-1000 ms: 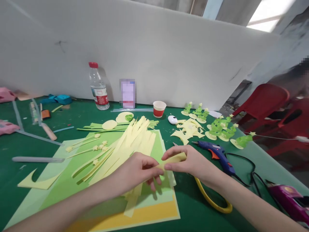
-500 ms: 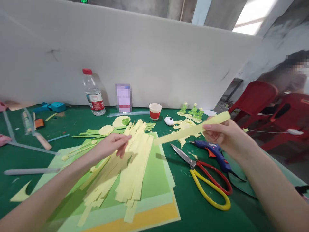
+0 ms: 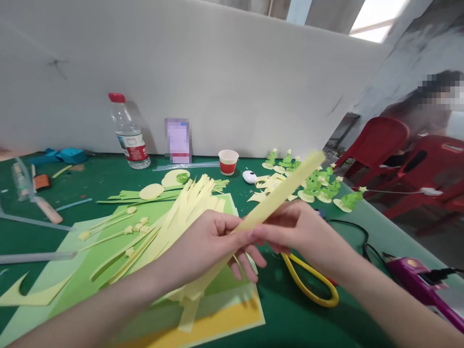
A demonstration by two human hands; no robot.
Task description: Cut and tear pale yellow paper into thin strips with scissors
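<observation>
A long pale yellow paper strip (image 3: 286,188) runs slantwise through both hands, its far end raised up to the right. My left hand (image 3: 221,241) pinches it between thumb and fingers near the middle. Right beside that grip, my right hand (image 3: 293,227) also has thumb and fingers closed on the strip. Beneath my left hand lies a pile of similar yellow strips (image 3: 177,217) on stacked green and orange paper sheets (image 3: 235,319). Scissors with yellow and red handles (image 3: 311,285) lie partly hidden under my right hand.
Small green spiral paper trees (image 3: 315,186) stand at the back right, near paper scraps (image 3: 270,183). A red-and-white paper cup (image 3: 228,163), a phone (image 3: 179,142) and a water bottle (image 3: 130,137) line the white partition. A purple device (image 3: 416,280) with a cable sits at right.
My left hand has moved right from above the pile and taken hold of the strip. My right hand has come inward and the strip now slants more steeply. The view has shifted slightly.
</observation>
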